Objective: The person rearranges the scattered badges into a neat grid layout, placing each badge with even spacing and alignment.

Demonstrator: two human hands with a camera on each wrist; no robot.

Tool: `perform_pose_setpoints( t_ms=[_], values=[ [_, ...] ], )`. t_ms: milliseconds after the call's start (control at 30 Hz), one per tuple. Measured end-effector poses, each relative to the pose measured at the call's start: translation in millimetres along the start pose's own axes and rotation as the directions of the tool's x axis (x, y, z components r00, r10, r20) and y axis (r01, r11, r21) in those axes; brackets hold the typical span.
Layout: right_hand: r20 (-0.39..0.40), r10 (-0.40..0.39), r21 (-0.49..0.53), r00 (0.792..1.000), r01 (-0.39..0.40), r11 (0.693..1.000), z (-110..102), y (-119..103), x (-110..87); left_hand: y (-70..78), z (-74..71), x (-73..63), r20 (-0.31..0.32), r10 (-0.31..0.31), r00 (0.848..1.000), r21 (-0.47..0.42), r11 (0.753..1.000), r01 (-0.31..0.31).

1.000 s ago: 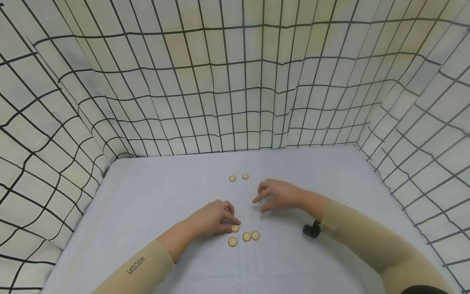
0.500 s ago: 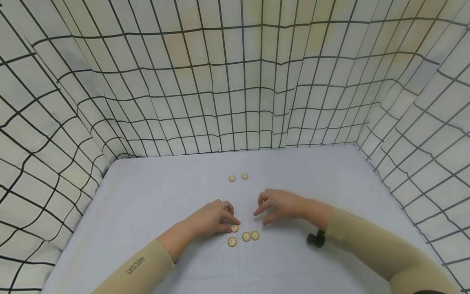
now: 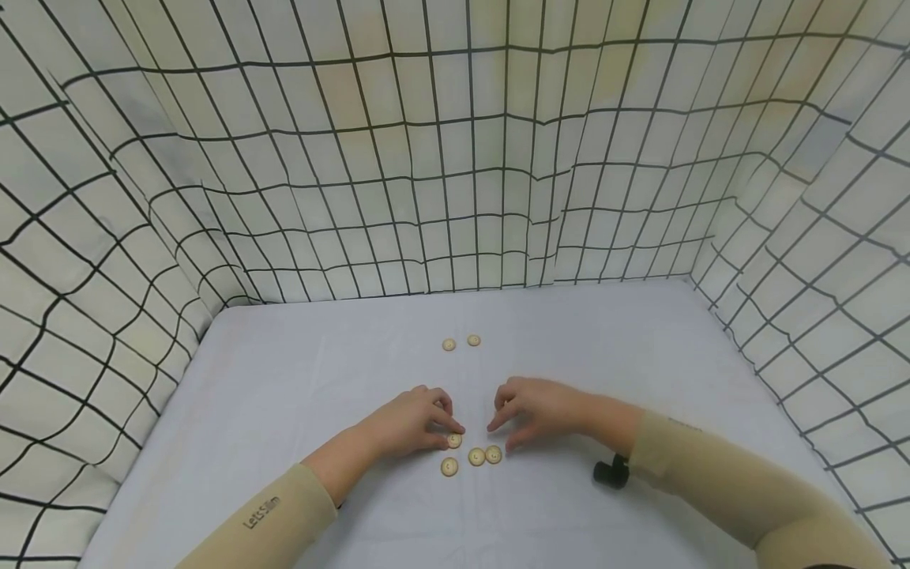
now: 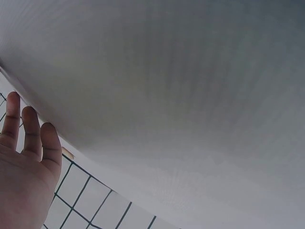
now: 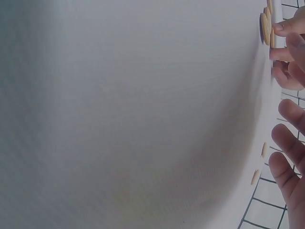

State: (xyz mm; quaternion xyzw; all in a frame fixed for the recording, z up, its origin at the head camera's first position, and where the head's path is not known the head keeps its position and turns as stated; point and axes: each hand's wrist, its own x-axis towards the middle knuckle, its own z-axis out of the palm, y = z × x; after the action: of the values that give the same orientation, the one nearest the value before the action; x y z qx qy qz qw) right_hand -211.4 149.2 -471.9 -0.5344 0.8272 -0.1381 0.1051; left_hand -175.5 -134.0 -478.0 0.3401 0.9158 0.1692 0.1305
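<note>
Beside the near group of round wooden discs, my left hand [image 3: 412, 423] rests on the table and pinches one marked disc [image 3: 455, 440] between thumb and index finger. A second disc [image 3: 449, 467] lies just below it. Two more discs lie side by side to the right, one [image 3: 477, 457] against the other [image 3: 494, 454]. My right hand [image 3: 536, 411] hovers just above that pair with thumb and index finger apart, holding nothing. In the right wrist view, its fingertips [image 5: 281, 164] show at the right edge, and the left hand's fingers appear beyond them near the discs.
Farther back on the white-covered table [image 3: 320, 356] lie two more wooden discs, a left one [image 3: 449, 344] and a right one [image 3: 474, 340]. White walls with a black grid [image 3: 426, 158] enclose the table at the back and both sides. A black device [image 3: 611, 472] hangs at my right wrist.
My right hand has moved toward me, down to beside the near pair of discs. The left hand and all the discs have stayed in place.
</note>
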Motion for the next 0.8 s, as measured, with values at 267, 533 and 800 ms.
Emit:
perform_pose_setpoints(
  t_ms=[267,533,800],
  values=[
    [0.057,-0.003,-0.004,0.998,0.003,1.0,7,-5,4.2,-0.5,-0.6,0.0,0.011,-0.013,1.0,-0.005,1.0,0.013],
    [0.086,0.016,-0.029,0.996,-0.014,0.999,12,-9,5.9,-0.8,0.2,0.3,0.013,-0.018,1.0,-0.01,1.0,0.018],
    [0.062,-0.047,-0.082,0.997,0.052,0.995,14,-10,8.0,-0.7,0.8,1.1,0.016,-0.016,1.0,-0.005,1.0,0.016]
  ],
)
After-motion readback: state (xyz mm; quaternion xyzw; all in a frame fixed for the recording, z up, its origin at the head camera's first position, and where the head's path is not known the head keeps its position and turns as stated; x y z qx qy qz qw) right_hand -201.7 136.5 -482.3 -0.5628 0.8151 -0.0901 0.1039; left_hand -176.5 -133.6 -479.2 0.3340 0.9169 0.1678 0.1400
